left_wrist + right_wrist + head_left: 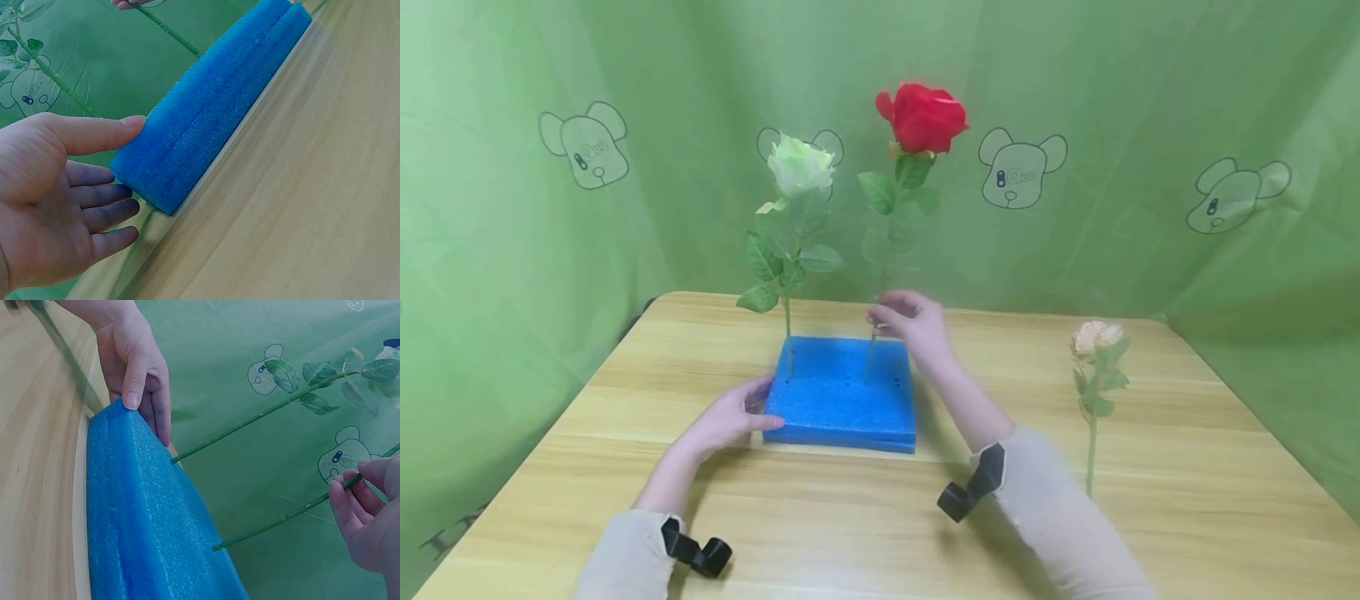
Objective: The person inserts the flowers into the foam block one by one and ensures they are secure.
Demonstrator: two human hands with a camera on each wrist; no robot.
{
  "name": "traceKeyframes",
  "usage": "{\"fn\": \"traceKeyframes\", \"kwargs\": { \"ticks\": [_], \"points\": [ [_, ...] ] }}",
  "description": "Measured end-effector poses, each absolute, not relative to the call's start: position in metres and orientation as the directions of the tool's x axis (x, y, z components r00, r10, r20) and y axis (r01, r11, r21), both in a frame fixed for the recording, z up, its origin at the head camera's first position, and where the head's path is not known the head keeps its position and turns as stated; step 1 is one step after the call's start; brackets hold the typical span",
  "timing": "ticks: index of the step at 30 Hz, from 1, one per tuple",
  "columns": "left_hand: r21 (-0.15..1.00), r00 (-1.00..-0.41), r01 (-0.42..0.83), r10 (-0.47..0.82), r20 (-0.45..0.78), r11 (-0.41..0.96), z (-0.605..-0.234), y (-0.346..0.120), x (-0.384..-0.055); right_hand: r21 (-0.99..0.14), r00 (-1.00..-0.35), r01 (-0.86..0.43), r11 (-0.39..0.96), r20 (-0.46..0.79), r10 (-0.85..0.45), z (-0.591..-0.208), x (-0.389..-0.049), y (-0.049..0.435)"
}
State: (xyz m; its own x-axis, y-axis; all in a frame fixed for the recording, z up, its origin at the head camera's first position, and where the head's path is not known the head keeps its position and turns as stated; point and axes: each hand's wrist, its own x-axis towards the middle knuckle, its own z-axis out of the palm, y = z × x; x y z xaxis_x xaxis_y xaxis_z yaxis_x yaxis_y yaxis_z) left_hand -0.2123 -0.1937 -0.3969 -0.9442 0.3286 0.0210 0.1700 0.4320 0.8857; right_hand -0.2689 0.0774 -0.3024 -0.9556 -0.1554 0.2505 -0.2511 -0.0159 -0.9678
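Observation:
A blue foam block with small holes in its top lies on the table. My left hand rests at its near left corner, thumb on the top edge and fingers relaxed along the side. With thumb and fingertips, my right hand pinches the green stem of a red rose above the block. The rose is upright, and its stem's lower end meets the foam top. A pale green-white rose stands upright in the block's left part, leaves partway up its stem.
A pale pink rose lies on the wooden table to the right, its stem partly hidden by the right sleeve. Behind the table hangs a green curtain with bear-head drawings.

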Motion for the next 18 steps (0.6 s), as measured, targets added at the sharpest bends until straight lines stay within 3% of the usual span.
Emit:
{"fn": "traceKeyframes", "kwargs": {
  "ticks": [18],
  "points": [
    [0.884, -0.943, 0.177, 0.330, 0.027, 0.432, -0.396, -0.193, -0.211, -0.964, -0.952, -0.266, -0.029, 0.267, -0.147, -0.309, -0.273, 0.061]
  ]
}}
